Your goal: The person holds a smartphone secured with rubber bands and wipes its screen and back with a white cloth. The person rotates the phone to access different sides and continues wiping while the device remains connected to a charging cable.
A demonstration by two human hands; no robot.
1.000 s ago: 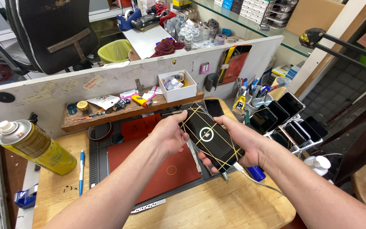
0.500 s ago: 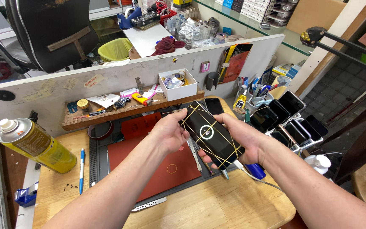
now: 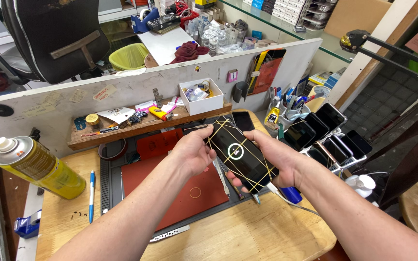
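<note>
**Glass-faced phone, bound in rubber bands, held over the mat**

Wood is the ground of the scene: a pale worktop (image 3: 247, 237) fills the lower half of the frame, and on it a red mat (image 3: 170, 188) is laid in a dark tray, left of centre. At the far left a yellow spray can (image 3: 44, 169) is seen lying on its side, with a blue pen (image 3: 92, 193) just beside it. At the right edge of the frame a rack of phones (image 3: 325, 133) is stood, screens upward.

In the middle of the frame, above the mat's right edge, a black smartphone (image 3: 240, 154) is held clear of the worktop, tilted, its screen lit with a small round mark. Thin yellow rubber bands (image 3: 218, 130) are crossed over its face. Its upper left corner is gripped by the left hand (image 3: 194, 152), fingers curled round the edge; its lower right end is cradled from beneath by the right hand (image 3: 279, 157), fingers closed under the body.

The phone is judged light and stiff, but fragile at the glass and slippery on its smooth faces. It is best taken by the long side edges or the corners, as now, with no pressure put on the screen. The taut bands may snap or slide if snagged, so they are better left untouched by the fingertips.
</note>
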